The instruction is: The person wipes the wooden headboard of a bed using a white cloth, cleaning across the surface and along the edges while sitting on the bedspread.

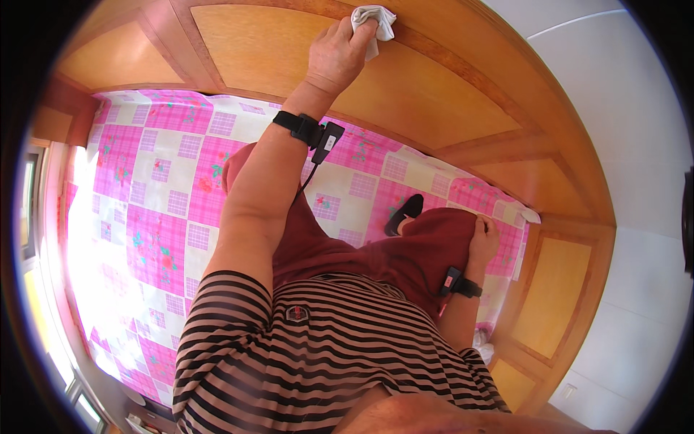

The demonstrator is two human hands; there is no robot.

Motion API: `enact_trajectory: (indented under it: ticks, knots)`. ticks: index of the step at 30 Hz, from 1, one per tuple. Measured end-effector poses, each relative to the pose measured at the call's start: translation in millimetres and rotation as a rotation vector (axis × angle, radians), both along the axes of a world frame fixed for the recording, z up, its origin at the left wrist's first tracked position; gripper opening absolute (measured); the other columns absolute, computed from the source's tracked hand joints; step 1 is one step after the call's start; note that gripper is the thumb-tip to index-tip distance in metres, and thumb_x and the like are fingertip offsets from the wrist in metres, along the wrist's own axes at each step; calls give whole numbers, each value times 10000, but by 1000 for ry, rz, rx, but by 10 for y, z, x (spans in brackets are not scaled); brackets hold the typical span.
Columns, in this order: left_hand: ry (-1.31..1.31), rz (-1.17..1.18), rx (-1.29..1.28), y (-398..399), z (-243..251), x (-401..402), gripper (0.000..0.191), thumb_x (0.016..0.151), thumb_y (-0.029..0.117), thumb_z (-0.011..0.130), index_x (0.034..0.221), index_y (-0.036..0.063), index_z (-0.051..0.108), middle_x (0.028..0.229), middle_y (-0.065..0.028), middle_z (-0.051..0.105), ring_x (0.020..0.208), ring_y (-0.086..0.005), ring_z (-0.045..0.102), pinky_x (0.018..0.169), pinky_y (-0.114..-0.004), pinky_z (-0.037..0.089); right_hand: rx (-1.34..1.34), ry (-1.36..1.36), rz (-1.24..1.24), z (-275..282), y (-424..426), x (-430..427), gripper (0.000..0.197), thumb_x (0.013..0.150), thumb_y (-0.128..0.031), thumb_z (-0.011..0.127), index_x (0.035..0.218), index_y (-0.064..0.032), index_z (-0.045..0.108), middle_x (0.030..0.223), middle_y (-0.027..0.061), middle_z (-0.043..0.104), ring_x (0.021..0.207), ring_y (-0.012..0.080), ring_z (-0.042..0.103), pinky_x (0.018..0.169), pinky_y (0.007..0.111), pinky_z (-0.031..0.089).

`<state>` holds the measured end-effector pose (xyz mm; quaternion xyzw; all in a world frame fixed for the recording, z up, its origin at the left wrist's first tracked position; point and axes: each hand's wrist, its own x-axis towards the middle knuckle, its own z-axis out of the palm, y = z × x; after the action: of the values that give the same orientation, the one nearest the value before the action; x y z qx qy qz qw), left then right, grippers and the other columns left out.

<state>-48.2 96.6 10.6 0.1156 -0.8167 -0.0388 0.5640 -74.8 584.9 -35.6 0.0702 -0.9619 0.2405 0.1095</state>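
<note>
My left hand (336,57) is raised against the wood panelling (260,40). A crumpled white cloth (379,24) is pinched between its thumb and fingers, at the upper moulding of a panel. The fingertips behind the cloth are partly hidden. My right hand (483,238) rests on my right knee in dark red trousers (439,238), with its fingers bent over the knee and nothing visible in it. Both wrists carry black straps with small black devices; a cable (309,182) runs from the left one.
Beneath me spreads a pink and white checked floral covering (157,249), its edge meeting the panelling. More wood panels (553,295) line the right side below a pale wall (645,282). A white crumpled item (482,347) lies by my right arm. Bright windows (32,200) are at left.
</note>
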Motion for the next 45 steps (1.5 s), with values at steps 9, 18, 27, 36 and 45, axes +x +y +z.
enact_trajectory:
  ticks: [9, 18, 27, 36, 45]
  knots:
    - [228, -115, 261, -78, 192, 107, 347, 860, -2, 545, 1207, 17, 537, 1135, -243, 589, 990, -404, 612, 799, -424, 534, -45, 19, 24, -21, 76, -12, 211, 873, -226, 614, 980, -63, 694, 959, 132, 682, 909, 268, 647, 808, 343, 493]
    - [107, -73, 169, 2, 9, -12, 283, 798, 101, 619, 1067, 180, 582, 912, -79, 607, 728, -308, 618, 581, -405, 510, -19, 6, 1, 13, 74, 29, 199, 875, -209, 614, 971, -60, 704, 952, 102, 684, 905, 224, 641, 818, 317, 486]
    - [175, -104, 128, 80, 78, -91, 241, 810, 94, 617, 1037, 172, 608, 869, -74, 600, 715, -297, 612, 580, -397, 508, -25, -6, 5, 6, 106, -1, 195, 877, -212, 613, 965, -62, 701, 949, 94, 686, 898, 215, 643, 812, 316, 487]
    - [227, -131, 200, -107, 102, -23, 267, 848, 68, 582, 1105, 138, 601, 1035, -134, 630, 864, -355, 627, 713, -411, 526, -54, 5, 3, 9, 81, 17, 194, 877, -201, 609, 971, -57, 700, 949, 99, 688, 901, 215, 644, 818, 316, 486]
    - [135, -129, 194, 72, 185, 110, 346, 864, 32, 591, 1209, 54, 567, 1116, -214, 615, 931, -368, 651, 735, -401, 557, -45, -18, -30, -3, 109, 2, 201, 879, -200, 606, 976, -50, 700, 955, 100, 693, 909, 216, 645, 824, 315, 484]
